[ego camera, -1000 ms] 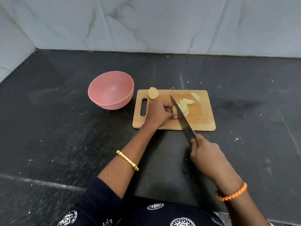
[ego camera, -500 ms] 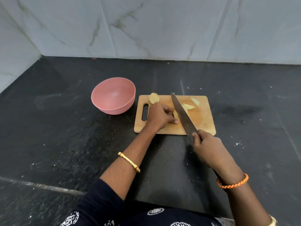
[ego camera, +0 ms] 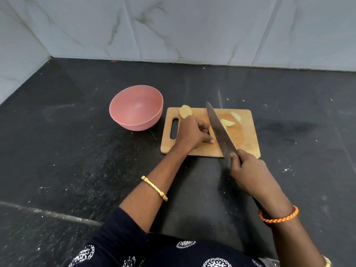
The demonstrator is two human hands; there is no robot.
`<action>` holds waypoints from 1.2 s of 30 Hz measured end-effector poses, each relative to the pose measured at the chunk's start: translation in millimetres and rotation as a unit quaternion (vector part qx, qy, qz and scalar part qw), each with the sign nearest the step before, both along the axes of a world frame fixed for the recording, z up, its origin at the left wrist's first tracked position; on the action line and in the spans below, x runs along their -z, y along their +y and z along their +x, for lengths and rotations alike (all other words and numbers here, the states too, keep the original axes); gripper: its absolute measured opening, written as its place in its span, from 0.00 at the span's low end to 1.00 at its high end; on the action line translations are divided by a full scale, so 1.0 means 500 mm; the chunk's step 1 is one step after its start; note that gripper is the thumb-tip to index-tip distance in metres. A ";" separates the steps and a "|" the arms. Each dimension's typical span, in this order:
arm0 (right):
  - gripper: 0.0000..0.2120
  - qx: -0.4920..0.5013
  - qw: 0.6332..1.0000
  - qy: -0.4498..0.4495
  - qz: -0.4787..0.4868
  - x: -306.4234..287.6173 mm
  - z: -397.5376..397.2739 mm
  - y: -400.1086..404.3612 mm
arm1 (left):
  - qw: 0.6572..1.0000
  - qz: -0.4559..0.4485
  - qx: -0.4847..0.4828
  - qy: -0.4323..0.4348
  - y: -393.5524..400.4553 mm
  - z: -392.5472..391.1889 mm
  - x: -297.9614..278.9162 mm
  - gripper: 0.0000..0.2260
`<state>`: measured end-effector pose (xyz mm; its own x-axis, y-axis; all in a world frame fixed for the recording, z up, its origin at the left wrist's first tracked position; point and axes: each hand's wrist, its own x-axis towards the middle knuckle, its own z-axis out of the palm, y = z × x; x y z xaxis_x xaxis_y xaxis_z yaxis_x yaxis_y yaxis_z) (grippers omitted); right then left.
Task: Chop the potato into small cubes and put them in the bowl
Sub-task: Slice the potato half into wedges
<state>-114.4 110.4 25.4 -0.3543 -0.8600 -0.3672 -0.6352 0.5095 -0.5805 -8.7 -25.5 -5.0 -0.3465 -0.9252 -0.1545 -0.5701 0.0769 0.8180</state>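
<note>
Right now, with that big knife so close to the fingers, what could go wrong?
Two things, I think. The left hand holds a potato piece right beside the knife blade, and one fingertip near the edge could get nicked. Also, loose potato slices lie just past the blade on the cutting board; a hard chop might knock them onto the counter instead of the pink bowl, which looks empty so far.

The cutting board (ego camera: 244, 143) lies on the countertop (ego camera: 77, 160), under the left hand (ego camera: 190, 132). The bowl (ego camera: 135, 107) sits left of that hand, beside the board. A potato piece (ego camera: 185, 111) lies just behind the hand; the knife (ego camera: 218, 130) stands just right of it, with potato slices (ego camera: 230, 123) beyond the blade.
</note>
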 end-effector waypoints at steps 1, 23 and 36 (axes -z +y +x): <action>0.12 -0.002 1.000 0.002 -0.001 0.000 0.000 -0.002 | 1.000 0.000 0.000 0.000 0.000 0.000 0.001 0.21; 0.14 0.017 1.000 0.020 0.013 0.014 0.036 -0.079 | 0.999 0.021 0.023 0.020 -0.005 0.011 -0.003 0.17; 0.12 0.005 0.996 0.023 0.088 -0.001 0.041 0.034 | 0.999 0.018 -0.015 0.044 0.006 0.004 0.011 0.18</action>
